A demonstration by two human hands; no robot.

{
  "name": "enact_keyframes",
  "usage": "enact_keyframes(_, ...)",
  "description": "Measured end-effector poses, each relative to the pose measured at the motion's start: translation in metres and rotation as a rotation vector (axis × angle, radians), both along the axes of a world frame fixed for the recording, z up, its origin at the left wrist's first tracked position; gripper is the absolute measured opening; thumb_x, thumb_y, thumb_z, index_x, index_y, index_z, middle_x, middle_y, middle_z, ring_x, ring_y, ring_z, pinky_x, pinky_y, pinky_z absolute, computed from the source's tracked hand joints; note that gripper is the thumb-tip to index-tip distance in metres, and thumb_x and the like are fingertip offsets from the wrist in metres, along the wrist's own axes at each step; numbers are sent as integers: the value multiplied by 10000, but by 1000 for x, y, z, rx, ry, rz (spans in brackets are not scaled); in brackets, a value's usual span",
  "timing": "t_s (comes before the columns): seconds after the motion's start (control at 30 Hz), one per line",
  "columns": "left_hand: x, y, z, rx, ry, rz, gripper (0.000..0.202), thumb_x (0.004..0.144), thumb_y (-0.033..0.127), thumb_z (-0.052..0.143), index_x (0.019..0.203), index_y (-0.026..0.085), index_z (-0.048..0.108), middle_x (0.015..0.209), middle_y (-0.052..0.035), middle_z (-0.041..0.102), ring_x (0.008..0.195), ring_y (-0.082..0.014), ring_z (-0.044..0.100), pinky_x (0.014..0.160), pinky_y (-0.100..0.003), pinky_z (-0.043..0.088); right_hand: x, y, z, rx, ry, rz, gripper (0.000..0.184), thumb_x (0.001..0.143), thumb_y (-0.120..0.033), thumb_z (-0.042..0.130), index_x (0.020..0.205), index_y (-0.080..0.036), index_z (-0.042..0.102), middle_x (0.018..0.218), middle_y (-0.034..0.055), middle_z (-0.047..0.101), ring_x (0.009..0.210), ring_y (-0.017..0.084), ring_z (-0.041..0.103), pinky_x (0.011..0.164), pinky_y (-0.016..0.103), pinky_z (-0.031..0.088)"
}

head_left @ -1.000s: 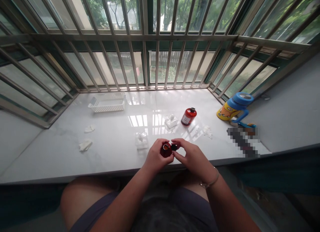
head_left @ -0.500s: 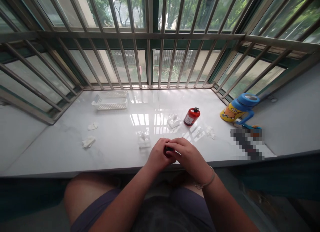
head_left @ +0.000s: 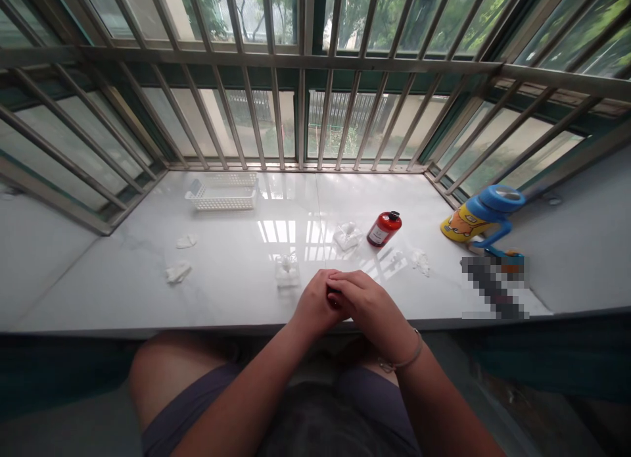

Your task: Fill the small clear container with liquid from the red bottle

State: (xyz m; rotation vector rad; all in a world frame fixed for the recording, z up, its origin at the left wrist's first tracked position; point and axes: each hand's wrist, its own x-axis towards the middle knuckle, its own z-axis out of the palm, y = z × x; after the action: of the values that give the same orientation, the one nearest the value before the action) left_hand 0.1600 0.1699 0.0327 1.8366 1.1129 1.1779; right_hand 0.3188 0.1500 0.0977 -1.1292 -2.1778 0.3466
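Observation:
My left hand [head_left: 313, 304] grips a small dark red bottle [head_left: 334, 299] at the near edge of the white marble sill [head_left: 236, 273]. Only a sliver of the bottle shows between my fingers. My right hand [head_left: 367, 302] is closed over the bottle's top, where the black cap sits hidden under my fingers. Both hands touch each other. A second red bottle with a black cap [head_left: 384, 229] stands farther back and to the right.
Two small clear containers [head_left: 287, 269] [head_left: 348, 235] stand behind my hands. A white basket [head_left: 224, 192] sits at the back left. Crumpled white tissues [head_left: 178, 271] lie left, another [head_left: 420, 260] right. A yellow cup with a blue lid [head_left: 480, 217] lies at the right. Window bars enclose the sill.
My right hand brought the black cap over the open bottle mouth and closed over it. The bottle, plainly seen before, is now almost hidden by both hands.

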Motion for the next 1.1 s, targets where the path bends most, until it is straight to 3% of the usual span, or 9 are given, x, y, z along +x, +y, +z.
enact_keyframes(0.23, -2, -1, -6, -103, 16, 14, 671, 718, 276, 840, 1323, 223, 554, 1279, -109, 713, 1150, -312, 731, 1012, -476, 611, -5, -1, -2, 15, -12, -35, 217, 1053, -197, 613, 1235, -249, 720, 1119, 101, 744, 1036, 273, 704, 898, 441, 631)
enact_keyframes(0.37, -4, -3, -6, -128, -12, -6, 723, 724, 295, 883, 1360, 235, 544, 1281, -97, 721, 1143, -296, 739, 1016, -460, 613, 0, -15, -3, -33, 39, -235, 266, 1028, -381, 698, 1252, -240, 673, 889, 44, 716, 824, 247, 691, 768, 395, 579)
enact_keyframes(0.47, -5, -4, -2, -162, -29, -18, 746, 721, 304, 909, 1370, 250, 545, 1270, -84, 726, 1146, -286, 741, 1029, -454, 607, 3, -25, -5, -98, 133, -397, 216, 1051, -455, 640, 1093, -245, 668, 657, -38, 590, 593, 185, 596, 609, 333, 488)
enact_keyframes(0.53, -5, -4, 0, -169, -35, -17, 729, 730, 307, 906, 1363, 250, 550, 1284, -89, 721, 1151, -287, 740, 1036, -460, 604, 3, -29, -6, -112, 193, -407, 206, 1063, -449, 603, 1068, -251, 660, 777, 1, 671, 709, 204, 661, 688, 347, 532)
enact_keyframes(0.6, -4, -4, 0, -179, -38, -18, 697, 739, 291, 895, 1348, 251, 559, 1265, -84, 729, 1124, -281, 746, 1018, -458, 611, 1, -30, -7, -134, 251, -345, 217, 1057, -415, 600, 1203, -260, 644, 1091, 68, 745, 993, 251, 720, 883, 402, 585)
enact_keyframes(0.67, -4, -4, 0, -181, -39, -15, 683, 740, 264, 885, 1341, 254, 562, 1239, -73, 740, 1097, -271, 751, 999, -450, 617, -1, -29, -10, -189, 274, -260, 327, 1040, -364, 617, 1354, -280, 581, 1317, 94, 705, 1199, 270, 691, 1017, 440, 582)
enact_keyframes(0.87, -4, -4, -5, -170, -51, -3, 739, 717, 266, 909, 1357, 251, 542, 1257, -77, 735, 1142, -272, 739, 1028, -454, 605, -3, -24, -14, -98, 213, -380, 328, 958, -367, 731, 1233, -268, 582, 1078, 74, 678, 1036, 290, 687, 922, 485, 611)
enact_keyframes(1.0, -3, -4, -3, -135, -30, 6, 719, 718, 270, 892, 1347, 241, 545, 1271, -88, 725, 1136, -276, 735, 1024, -465, 604, -6, -24, -11, -132, 221, -243, 506, 958, -306, 721, 1419, -294, 513, 1375, 109, 643, 1289, 306, 635, 1087, 511, 572)
enact_keyframes(1.1, -2, -6, 2, -175, -52, -9, 636, 743, 242, 848, 1313, 235, 566, 1226, -81, 750, 1067, -260, 752, 962, -436, 619, -9, -23, -12, -201, 233, -216, 467, 984, -225, 655, 1423, -313, 523, 1355, 93, 658, 1284, 281, 644, 1089, 495, 576)
